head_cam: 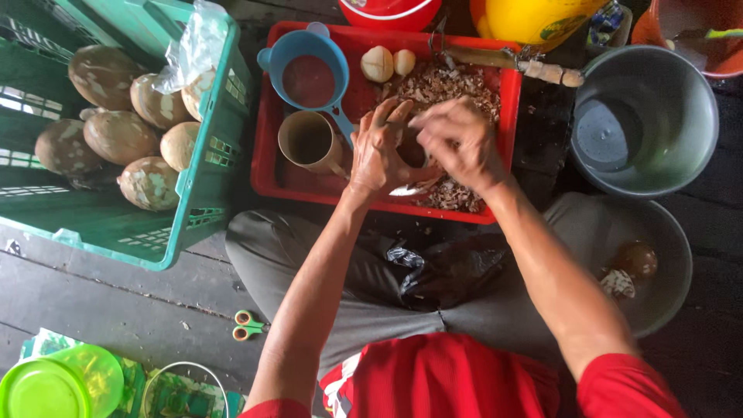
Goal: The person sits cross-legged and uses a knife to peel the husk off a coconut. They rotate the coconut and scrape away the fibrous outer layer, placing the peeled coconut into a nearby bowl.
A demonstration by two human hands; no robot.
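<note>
My left hand (379, 151) cups a round brown coconut (412, 151) over the red tray (267, 166). My right hand (458, 138) rests on the coconut's right side, fingers curled over its top. Brown shell scraps (445, 81) lie heaped in the tray under and behind my hands. Two pale peeled pieces (387, 63) sit at the tray's far edge. A brown cup (308, 141) and a blue scoop (309, 73) lie in the tray left of my hands.
A green crate (193, 209) with several husked coconuts (116, 131) stands at the left. A grey basin (646, 116) sits at the right, another bowl (673, 263) with a brown piece below it. Scissors (248, 325) lie on the wooden floor; a green lidded jar (58, 383) is bottom left.
</note>
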